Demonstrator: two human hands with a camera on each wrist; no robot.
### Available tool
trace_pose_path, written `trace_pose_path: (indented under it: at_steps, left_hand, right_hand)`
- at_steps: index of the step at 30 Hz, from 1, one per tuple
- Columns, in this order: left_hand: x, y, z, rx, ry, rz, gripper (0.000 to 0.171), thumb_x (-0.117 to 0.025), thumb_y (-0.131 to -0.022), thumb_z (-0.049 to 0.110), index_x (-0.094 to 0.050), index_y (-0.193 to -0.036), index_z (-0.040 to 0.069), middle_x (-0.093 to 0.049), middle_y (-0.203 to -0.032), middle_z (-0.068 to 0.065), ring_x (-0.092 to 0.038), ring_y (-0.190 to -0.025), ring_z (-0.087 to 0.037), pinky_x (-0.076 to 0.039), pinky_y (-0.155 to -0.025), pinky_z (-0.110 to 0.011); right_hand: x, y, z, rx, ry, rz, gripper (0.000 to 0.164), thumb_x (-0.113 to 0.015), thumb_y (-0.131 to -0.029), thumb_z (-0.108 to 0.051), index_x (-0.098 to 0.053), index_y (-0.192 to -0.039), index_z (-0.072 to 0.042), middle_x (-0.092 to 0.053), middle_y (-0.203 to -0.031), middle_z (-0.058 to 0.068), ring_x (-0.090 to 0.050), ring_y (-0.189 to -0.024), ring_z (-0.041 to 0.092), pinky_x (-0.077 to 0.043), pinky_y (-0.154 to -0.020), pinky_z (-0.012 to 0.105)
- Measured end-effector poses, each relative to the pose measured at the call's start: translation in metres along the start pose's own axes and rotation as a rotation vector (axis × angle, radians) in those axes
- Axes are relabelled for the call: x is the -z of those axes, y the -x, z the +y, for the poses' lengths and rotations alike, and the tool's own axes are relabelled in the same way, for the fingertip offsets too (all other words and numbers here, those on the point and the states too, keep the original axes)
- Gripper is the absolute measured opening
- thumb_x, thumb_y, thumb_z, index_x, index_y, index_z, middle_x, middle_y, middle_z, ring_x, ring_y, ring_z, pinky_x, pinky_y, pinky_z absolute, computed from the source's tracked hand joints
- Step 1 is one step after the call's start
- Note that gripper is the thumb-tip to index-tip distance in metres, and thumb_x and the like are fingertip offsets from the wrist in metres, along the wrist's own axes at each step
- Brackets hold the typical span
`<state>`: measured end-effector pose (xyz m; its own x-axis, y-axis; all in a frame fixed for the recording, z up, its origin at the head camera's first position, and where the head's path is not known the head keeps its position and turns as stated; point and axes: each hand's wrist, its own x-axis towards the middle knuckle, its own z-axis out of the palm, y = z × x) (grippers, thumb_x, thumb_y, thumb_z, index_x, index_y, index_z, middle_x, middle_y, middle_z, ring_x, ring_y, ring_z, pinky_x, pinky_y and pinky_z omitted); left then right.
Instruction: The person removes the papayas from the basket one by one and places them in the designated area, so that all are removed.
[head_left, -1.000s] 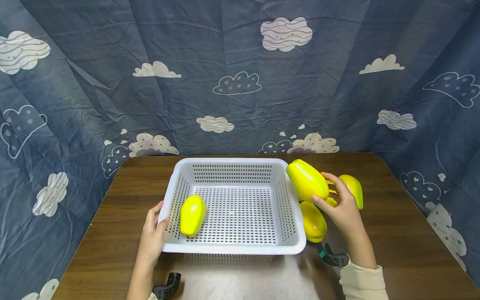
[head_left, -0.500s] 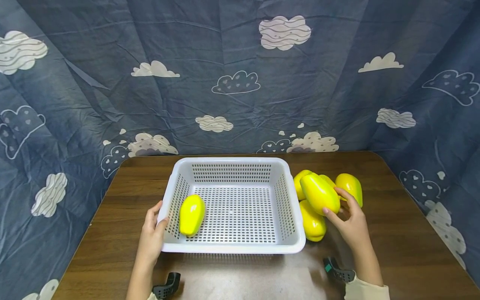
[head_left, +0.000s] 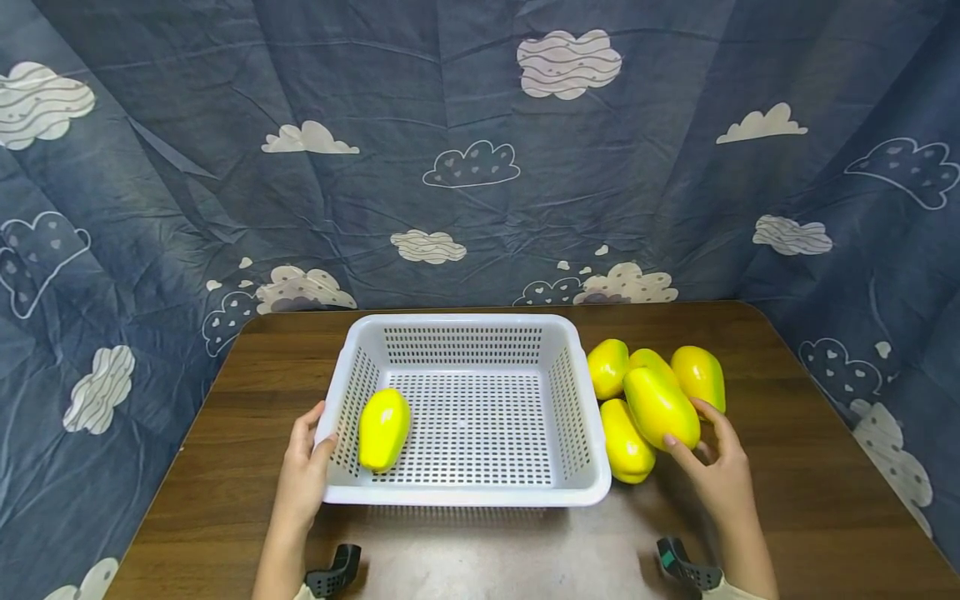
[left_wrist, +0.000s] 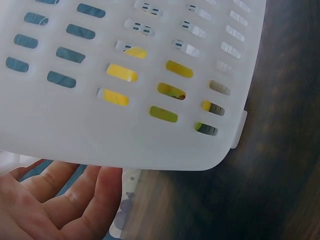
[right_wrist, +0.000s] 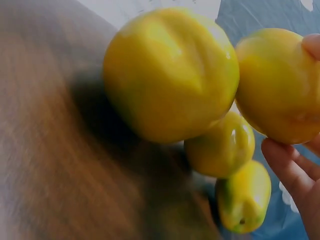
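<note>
My left hand (head_left: 302, 467) grips the left rim of a white slotted plastic basket (head_left: 465, 498), thumb over the edge. In the left wrist view its fingers (left_wrist: 102, 205) show beneath the basket's wall. A glossy yellow papaya (head_left: 384, 429) lies inside, toward the left. Right of the basket, my right hand (head_left: 720, 467) pinches another yellow papaya (head_left: 662, 408) between thumb and fingers. That held papaya (right_wrist: 277, 85) appears at the right of the right wrist view, beside a nearer papaya (right_wrist: 170, 75). It overlaps the papayas grouped below and behind it.
Around the held fruit sit a front papaya (head_left: 627, 446), one by the basket's back right side (head_left: 608, 367), and one farther right (head_left: 699, 377); another is partly hidden. A brown wooden table (head_left: 810, 467) carries everything, with a cloud-patterned blue curtain (head_left: 480, 208) behind.
My right hand has carried its papaya away from the basket's right rim, rightward and nearer to me, uncovering the papaya by the rim. My left hand and the basket stay put.
</note>
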<state>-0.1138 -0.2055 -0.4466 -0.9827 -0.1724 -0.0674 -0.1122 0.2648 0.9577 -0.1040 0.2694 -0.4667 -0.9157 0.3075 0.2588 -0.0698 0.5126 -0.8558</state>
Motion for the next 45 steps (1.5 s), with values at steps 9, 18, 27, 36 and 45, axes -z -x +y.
trace_pose_path:
  at_steps: [9, 18, 27, 36, 45]
  left_hand:
    - [0.000, 0.000, 0.002, 0.004, 0.002, 0.002, 0.047, -0.037, -0.094, 0.012, -0.025, -0.139, 0.014, -0.043, -0.128, -0.020, -0.049, -0.108, -0.033, -0.040, -0.086, -0.049]
    - [0.000, 0.000, 0.001, 0.007, 0.011, -0.002, 0.047, -0.037, -0.094, 0.011, -0.025, -0.139, 0.014, -0.043, -0.128, -0.020, -0.049, -0.108, -0.032, -0.040, -0.086, -0.048]
    - [0.000, 0.000, 0.001, 0.005, 0.010, 0.004, 0.047, -0.038, -0.094, 0.011, -0.025, -0.139, 0.015, -0.045, -0.126, -0.020, -0.051, -0.105, -0.032, -0.043, -0.082, -0.044]
    - [-0.001, 0.001, 0.002, 0.014, 0.021, 0.008, 0.047, -0.038, -0.094, 0.011, -0.025, -0.139, 0.014, -0.044, -0.127, -0.020, -0.051, -0.105, -0.033, -0.042, -0.084, -0.047]
    - [0.000, 0.000, 0.000, 0.012, 0.031, -0.003, 0.047, -0.038, -0.094, 0.012, -0.024, -0.139, 0.015, -0.043, -0.128, -0.020, -0.049, -0.108, -0.033, -0.040, -0.087, -0.050]
  right_hand:
    - [0.007, 0.011, 0.014, -0.058, 0.052, -0.018, 0.062, -0.067, -0.081, -0.014, -0.037, -0.136, -0.013, -0.037, -0.134, 0.005, -0.032, -0.116, 0.013, -0.033, -0.074, 0.008]
    - [0.007, 0.020, 0.025, -0.043, 0.111, -0.029, 0.063, -0.070, -0.078, -0.015, -0.039, -0.132, -0.008, -0.041, -0.126, 0.009, -0.039, -0.103, 0.006, -0.035, -0.073, 0.006]
    - [0.003, 0.024, 0.028, -0.012, 0.181, -0.078, 0.063, -0.072, -0.076, -0.021, -0.042, -0.128, -0.004, -0.042, -0.123, 0.012, -0.039, -0.096, 0.009, -0.035, -0.070, 0.007]
    - [-0.001, 0.024, 0.030, 0.021, 0.171, -0.077, 0.062, -0.074, -0.074, -0.018, -0.043, -0.127, -0.003, -0.042, -0.119, 0.012, -0.038, -0.091, 0.005, -0.035, -0.070, 0.006]
    - [-0.002, 0.025, 0.028, 0.047, 0.131, -0.072, 0.060, -0.072, -0.075, -0.013, -0.043, -0.127, -0.003, -0.043, -0.116, 0.014, -0.042, -0.088, -0.001, -0.034, -0.074, 0.005]
